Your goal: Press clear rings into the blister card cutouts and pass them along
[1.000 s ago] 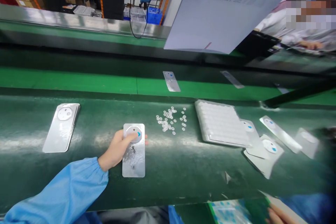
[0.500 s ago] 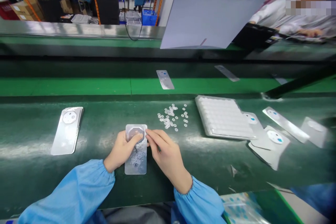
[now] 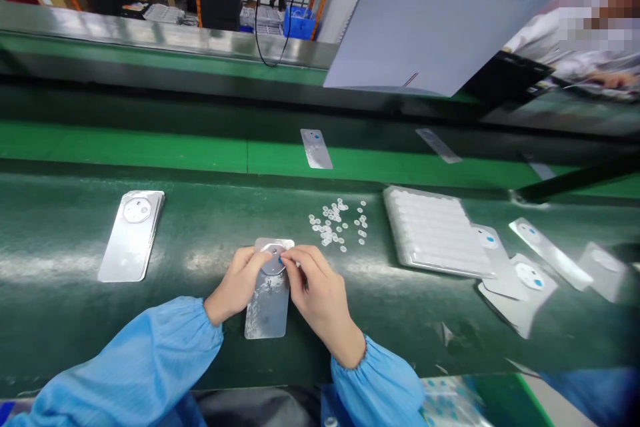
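My left hand (image 3: 240, 283) grips a thin grey phone back panel (image 3: 266, 317) along its left edge, with the thumb on the round camera ring near the top. At the right side of that ring, my right hand (image 3: 317, 293) is closed in a pinch over the panel. A small blue spot shows by its fingertips; whether it is held or lies on the panel, I cannot tell. Beyond my hands lies a scatter of small clear round pieces (image 3: 330, 230). To the left rests a stack of similar silver panels (image 3: 131, 240).
A clear plastic tray (image 3: 435, 230) sits right of the scatter. Loose panels with blue dots (image 3: 523, 290) overlap beside it. More panels (image 3: 317, 150) lie on the green strip behind. A grey board (image 3: 400, 27) hangs above, and a dark bar (image 3: 575, 180) slants in from the right.
My right fingertips have moved from the panel's upper right edge onto the camera ring. The blue spot now shows there. The view has tilted and shifted slightly.
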`<control>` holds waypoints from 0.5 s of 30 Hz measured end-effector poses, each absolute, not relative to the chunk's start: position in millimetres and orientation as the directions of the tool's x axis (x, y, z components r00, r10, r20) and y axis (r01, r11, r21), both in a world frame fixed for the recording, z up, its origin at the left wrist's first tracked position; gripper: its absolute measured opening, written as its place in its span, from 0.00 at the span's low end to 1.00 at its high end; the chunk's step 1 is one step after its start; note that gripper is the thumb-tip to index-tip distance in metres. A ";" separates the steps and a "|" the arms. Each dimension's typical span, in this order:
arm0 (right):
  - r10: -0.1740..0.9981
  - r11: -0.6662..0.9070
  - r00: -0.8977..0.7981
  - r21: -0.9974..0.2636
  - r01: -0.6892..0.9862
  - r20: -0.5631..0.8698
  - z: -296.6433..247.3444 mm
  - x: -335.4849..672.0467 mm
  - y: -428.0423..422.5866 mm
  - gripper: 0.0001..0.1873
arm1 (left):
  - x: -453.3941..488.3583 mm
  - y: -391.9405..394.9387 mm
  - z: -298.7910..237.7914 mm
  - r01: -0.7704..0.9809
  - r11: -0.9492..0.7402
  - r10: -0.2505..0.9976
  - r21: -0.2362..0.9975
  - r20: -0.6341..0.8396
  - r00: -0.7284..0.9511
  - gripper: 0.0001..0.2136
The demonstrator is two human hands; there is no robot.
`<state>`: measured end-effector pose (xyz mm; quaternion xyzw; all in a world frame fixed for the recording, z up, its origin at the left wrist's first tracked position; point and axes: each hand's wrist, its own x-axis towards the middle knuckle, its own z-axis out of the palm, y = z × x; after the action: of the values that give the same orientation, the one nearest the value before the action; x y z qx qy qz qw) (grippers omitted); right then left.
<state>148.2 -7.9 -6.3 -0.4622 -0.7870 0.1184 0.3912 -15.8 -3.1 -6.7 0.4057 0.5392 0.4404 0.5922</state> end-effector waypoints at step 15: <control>0.907 -0.005 0.422 -0.999 0.043 0.013 -3.7 257.3 -52.3 0.18 | -15.1 0.3 -1.5 -0.453 0.508 0.860 0.733 -0.463 0.215 0.19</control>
<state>257.3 -52.3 -3.7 -0.6057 -0.3918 0.3684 0.5864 -15.1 0.3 -1.5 0.2284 0.4455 0.4405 0.7452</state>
